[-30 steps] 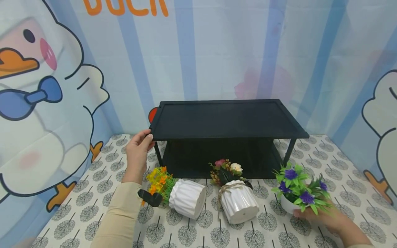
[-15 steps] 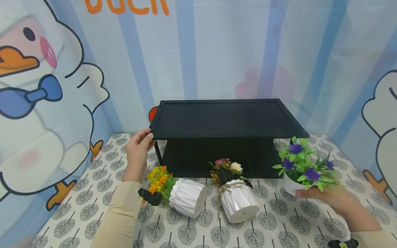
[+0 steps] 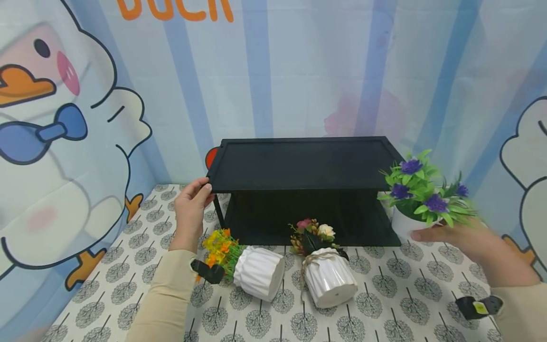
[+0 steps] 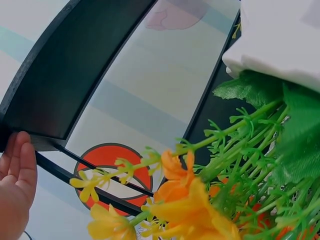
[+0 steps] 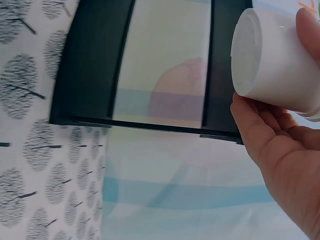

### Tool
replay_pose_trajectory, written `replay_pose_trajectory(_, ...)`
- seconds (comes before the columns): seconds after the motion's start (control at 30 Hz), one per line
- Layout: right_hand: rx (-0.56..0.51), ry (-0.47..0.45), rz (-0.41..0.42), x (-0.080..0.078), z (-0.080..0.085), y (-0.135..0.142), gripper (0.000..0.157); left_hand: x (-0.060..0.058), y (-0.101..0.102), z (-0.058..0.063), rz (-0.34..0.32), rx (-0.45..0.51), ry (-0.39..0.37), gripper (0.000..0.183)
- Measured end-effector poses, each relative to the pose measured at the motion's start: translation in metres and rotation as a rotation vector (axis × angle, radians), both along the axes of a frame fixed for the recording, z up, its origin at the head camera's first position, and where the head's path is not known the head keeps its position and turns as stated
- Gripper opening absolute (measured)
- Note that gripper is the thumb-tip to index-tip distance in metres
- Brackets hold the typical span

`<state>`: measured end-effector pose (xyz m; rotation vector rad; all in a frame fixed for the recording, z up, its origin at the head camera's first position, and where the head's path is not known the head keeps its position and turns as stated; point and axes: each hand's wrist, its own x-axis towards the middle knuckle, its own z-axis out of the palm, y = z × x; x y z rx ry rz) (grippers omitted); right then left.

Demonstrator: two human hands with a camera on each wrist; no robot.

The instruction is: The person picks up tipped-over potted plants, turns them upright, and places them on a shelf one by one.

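So: left grip (image 3: 191, 206) on a shelf (image 3: 299, 164), purple-flowered plant (image 3: 423, 204) in the right grip (image 3: 459, 237)

Far left, a cartoon duck (image 3: 60, 175) is printed on the blue-striped backdrop (image 3: 299, 71). Beside it, the left grip is closed thumb-to-fingers on the near left corner of the shelf, a black two-tier piece standing on the bench (image 3: 256, 327). A tree-print cloth (image 5: 20, 100) covers that bench. Just right of the left forearm, yellow and orange flowers (image 3: 221, 249) in a ridged white pot (image 3: 259, 274) lie on their side, blooms to the left and base to the right. Next along, in front of the shelf's middle, a twine-tied white pot (image 3: 330, 280) lies tipped over with its base facing the person; its pink and cream flowers (image 3: 314, 235) point toward the shelf. At the right, the right grip is curled round the smooth white pot of the purple-flowered plant, thumb on one side, fingers on the other. That plant is roughly upright, lifted clear of the bench near the shelf's right end, and its leaves overlap the upper tier in the head view. Whether they touch it, I cannot tell.
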<state>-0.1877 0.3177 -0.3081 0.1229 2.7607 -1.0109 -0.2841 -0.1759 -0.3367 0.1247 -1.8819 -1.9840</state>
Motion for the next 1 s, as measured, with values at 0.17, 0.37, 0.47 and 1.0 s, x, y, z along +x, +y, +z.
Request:
replay_pose_trajectory(0.17, 0.025, -0.018, -0.004, -0.007, 0.016, 0.0, 0.121, 0.001, 0.001, 0.001, 0.0, -0.007, -0.002, 0.031)
replay_pose_trajectory(0.37, 0.006, 0.127, 0.022, -0.02, 0.029, -0.004, 0.119, 0.0, 0.0, 0.001, 0.003, -0.009, -0.003, 0.03)
replay_pose_trajectory(0.47, -0.016, 0.188, 0.041, -0.028, 0.037, -0.009, 0.116, -0.001, 0.0, 0.0, 0.004, -0.005, -0.003, 0.03)
replay_pose_trajectory(1.0, -0.119, 0.242, 0.031, -0.068, 0.061, -0.037, 0.108, -0.001, -0.004, -0.002, -0.015, 0.022, -0.005, 0.031)
